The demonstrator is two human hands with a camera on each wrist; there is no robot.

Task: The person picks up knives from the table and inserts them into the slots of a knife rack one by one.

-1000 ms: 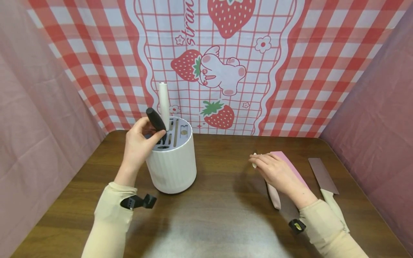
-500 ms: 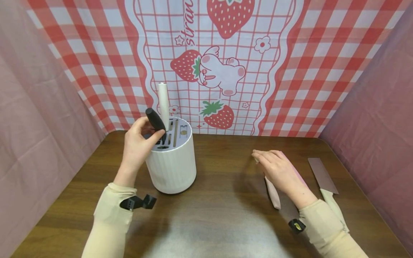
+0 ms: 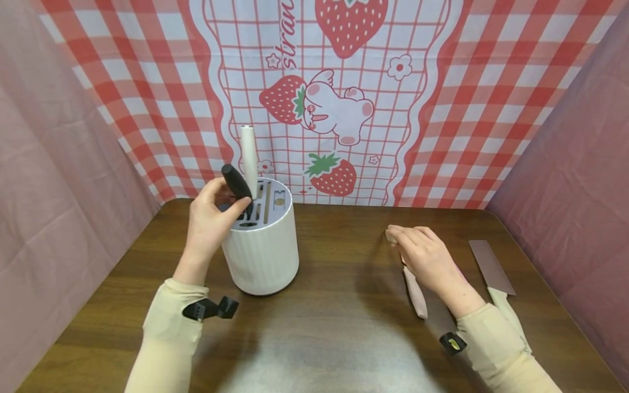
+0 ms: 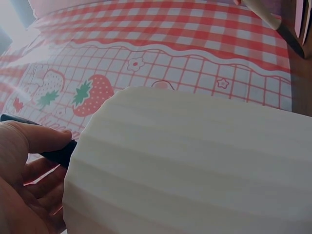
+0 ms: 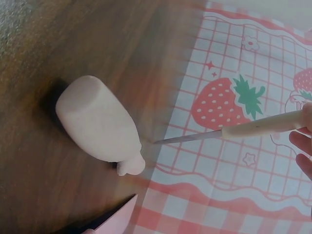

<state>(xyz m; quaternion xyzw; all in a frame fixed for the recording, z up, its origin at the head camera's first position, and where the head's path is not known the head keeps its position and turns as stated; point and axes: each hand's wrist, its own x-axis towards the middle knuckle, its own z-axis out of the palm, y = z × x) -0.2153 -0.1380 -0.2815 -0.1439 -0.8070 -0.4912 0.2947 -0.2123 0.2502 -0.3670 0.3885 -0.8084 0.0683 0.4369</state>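
My left hand (image 3: 211, 215) pinches a black handle (image 3: 237, 182) that leans out of a slot in the white round knife block (image 3: 262, 256). What lies below that handle is hidden in the block. In the left wrist view the block's ribbed wall (image 4: 185, 161) fills much of the picture, beside the thumb and the black handle (image 4: 58, 156). My right hand (image 3: 423, 255) holds a small knife by its cream handle (image 5: 263, 125), its thin blade (image 5: 190, 138) pointing down towards the table. Under that hand lies a knife with a pale pink handle (image 5: 100, 119).
A white handle (image 3: 249, 158) stands upright in the block behind the black one. At the right lies a cleaver with a dark blade (image 3: 493, 267) and cream handle. A pink blade (image 5: 119, 219) shows low in the right wrist view. A checked cloth (image 3: 472, 98) hangs behind the table.
My right hand has shifted slightly right and turned with the knife, now covering nearly all of the pink blade beyond it. My left hand stays on the black handle.
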